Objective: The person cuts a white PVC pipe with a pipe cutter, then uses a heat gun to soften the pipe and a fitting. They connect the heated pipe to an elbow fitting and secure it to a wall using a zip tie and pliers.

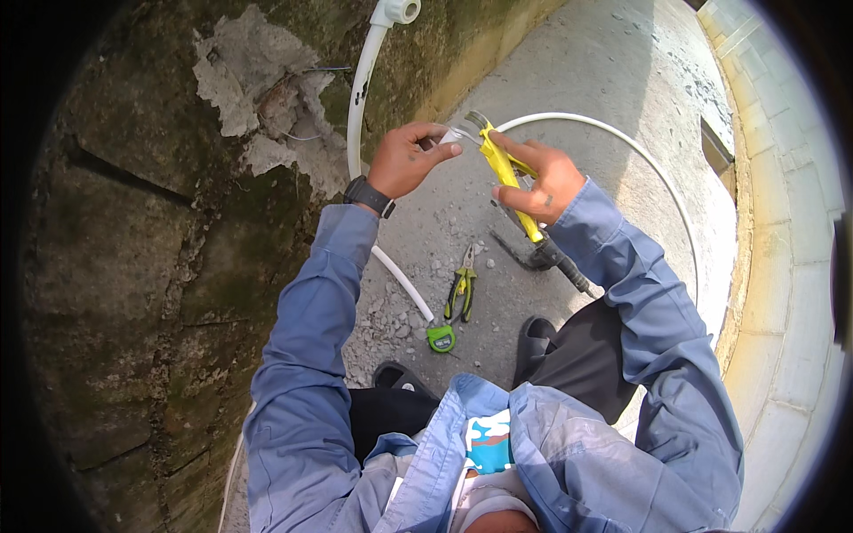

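My left hand (407, 162), with a dark watch on its wrist, pinches a small white pipe end (452, 136) between thumb and fingers. Facing it, my right hand (553, 184) is wrapped round the yellow handles of a pipe cutter (499, 164). The cutter's curved metal jaw is up beside the white pipe end; whether the two touch, I cannot tell. A thin white hose (626, 138) arcs away to the right from near the jaw. Below my hands, green-and-black pliers (462, 284) lie on the ground, with a green tape measure (440, 338) nearer to me.
On the left rises a mossy wall (115, 293) with a broken-out patch (258, 89). A white pipe with an elbow fitting (395, 12) stands along it. A dark power tool (551, 256) lies under my right forearm. Rubble (391, 311) litters the concrete; a pale block wall (782, 266) bounds the right.
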`<action>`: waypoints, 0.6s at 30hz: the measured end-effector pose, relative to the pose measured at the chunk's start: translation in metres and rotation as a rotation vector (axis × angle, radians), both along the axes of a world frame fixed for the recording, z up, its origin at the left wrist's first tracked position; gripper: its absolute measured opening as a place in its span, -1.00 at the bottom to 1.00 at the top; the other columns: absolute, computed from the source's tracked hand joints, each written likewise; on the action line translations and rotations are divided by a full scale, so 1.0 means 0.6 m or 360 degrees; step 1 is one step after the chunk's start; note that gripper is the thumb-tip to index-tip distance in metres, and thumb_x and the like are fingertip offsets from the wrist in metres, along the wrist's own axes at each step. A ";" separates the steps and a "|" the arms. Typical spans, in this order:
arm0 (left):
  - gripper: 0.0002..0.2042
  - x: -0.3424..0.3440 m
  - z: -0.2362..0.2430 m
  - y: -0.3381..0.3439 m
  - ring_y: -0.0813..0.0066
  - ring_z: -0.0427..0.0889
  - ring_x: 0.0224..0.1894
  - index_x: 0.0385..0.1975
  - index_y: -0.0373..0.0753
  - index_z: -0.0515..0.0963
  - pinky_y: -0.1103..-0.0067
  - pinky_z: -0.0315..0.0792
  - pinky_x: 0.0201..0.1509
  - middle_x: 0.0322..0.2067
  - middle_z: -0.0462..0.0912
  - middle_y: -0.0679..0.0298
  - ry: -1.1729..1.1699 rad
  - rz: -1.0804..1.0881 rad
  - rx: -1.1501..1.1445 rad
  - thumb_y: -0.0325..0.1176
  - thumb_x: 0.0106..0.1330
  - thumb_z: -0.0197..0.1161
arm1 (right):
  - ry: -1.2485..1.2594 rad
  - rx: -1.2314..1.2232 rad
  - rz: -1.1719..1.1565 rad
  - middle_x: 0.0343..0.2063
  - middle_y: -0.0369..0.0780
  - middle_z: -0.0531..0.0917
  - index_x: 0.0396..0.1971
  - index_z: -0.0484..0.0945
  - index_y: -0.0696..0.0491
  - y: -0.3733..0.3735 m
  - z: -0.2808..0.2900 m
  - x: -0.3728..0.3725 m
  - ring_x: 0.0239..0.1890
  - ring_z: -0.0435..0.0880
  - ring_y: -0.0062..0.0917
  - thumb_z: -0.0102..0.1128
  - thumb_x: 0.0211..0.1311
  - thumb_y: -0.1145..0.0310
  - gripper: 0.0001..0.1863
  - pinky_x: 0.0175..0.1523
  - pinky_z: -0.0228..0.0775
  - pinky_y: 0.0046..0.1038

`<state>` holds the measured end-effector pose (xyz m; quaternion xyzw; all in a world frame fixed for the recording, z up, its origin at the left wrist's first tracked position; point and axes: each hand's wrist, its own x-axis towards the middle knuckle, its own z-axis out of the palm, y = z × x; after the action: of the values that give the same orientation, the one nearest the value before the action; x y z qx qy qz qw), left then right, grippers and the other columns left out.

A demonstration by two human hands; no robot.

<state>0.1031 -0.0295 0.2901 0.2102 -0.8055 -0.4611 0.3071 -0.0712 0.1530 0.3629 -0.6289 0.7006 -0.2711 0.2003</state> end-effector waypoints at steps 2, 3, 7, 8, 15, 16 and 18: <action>-0.67 0.000 -0.004 -0.002 0.63 0.49 -0.36 -0.17 -0.28 0.67 0.61 0.39 -0.28 -0.35 0.64 0.34 -0.0017 0.0030 -0.0021 -0.20 0.17 0.45 | 0.0110 -0.0063 0.0001 -0.28 0.04 0.56 0.29 0.36 0.05 -0.001 -0.001 0.003 -0.20 0.58 -0.15 0.29 -0.03 0.13 -0.21 -0.03 0.38 -0.28; -0.66 -0.001 -0.005 -0.003 0.61 0.50 -0.37 -0.18 -0.30 0.66 0.61 0.41 -0.29 -0.35 0.65 0.31 -0.0001 0.0039 -0.0047 -0.19 0.16 0.46 | 0.0103 -0.0088 0.0000 -0.31 0.03 0.54 0.28 0.36 0.05 -0.002 -0.005 0.003 -0.22 0.57 -0.14 0.29 -0.03 0.13 -0.21 -0.06 0.38 -0.26; -0.64 -0.003 -0.003 -0.003 0.57 0.52 -0.40 -0.20 -0.33 0.66 0.60 0.44 -0.32 -0.35 0.65 0.25 0.0022 0.0026 -0.0079 -0.17 0.15 0.47 | 0.0050 -0.0028 -0.0022 -0.32 0.02 0.53 0.29 0.35 0.04 -0.004 -0.004 0.000 -0.24 0.56 -0.13 0.28 -0.02 0.11 -0.20 -0.09 0.37 -0.26; -0.64 -0.001 -0.003 -0.003 0.57 0.52 -0.40 -0.20 -0.32 0.66 0.60 0.44 -0.31 -0.35 0.65 0.25 0.0015 0.0014 -0.0070 -0.17 0.15 0.46 | 0.0057 -0.0044 -0.0023 -0.32 0.02 0.53 0.29 0.35 0.04 -0.005 -0.005 0.003 -0.25 0.56 -0.14 0.28 -0.03 0.10 -0.20 -0.09 0.37 -0.25; -0.67 -0.001 -0.002 -0.007 0.58 0.51 -0.40 -0.20 -0.30 0.67 0.61 0.43 -0.31 -0.37 0.63 0.28 0.0033 0.0013 -0.0071 -0.19 0.16 0.45 | 0.0092 -0.0089 -0.0054 -0.32 0.03 0.53 0.30 0.34 0.03 -0.006 -0.010 0.005 -0.25 0.56 -0.13 0.28 -0.04 0.11 -0.19 -0.09 0.38 -0.23; -0.67 -0.002 -0.003 -0.008 0.59 0.50 -0.41 -0.20 -0.30 0.67 0.61 0.43 -0.31 -0.37 0.63 0.28 0.0024 0.0013 -0.0074 -0.20 0.16 0.45 | 0.0105 -0.0102 -0.0061 -0.31 0.03 0.53 0.30 0.33 0.03 -0.006 -0.011 0.004 -0.24 0.56 -0.13 0.28 -0.04 0.11 -0.19 -0.08 0.39 -0.23; -0.68 0.002 -0.007 -0.011 0.59 0.50 -0.41 -0.20 -0.30 0.66 0.61 0.42 -0.31 -0.37 0.63 0.29 0.0000 0.0022 -0.0080 -0.21 0.17 0.45 | 0.0190 -0.0063 -0.0114 -0.28 0.05 0.53 0.31 0.33 0.04 -0.009 -0.005 0.015 -0.20 0.58 -0.11 0.28 -0.03 0.12 -0.19 -0.06 0.40 -0.23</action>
<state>0.1045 -0.0359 0.2858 0.2080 -0.8154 -0.4385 0.3154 -0.0624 0.1478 0.3598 -0.6225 0.7277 -0.2539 0.1358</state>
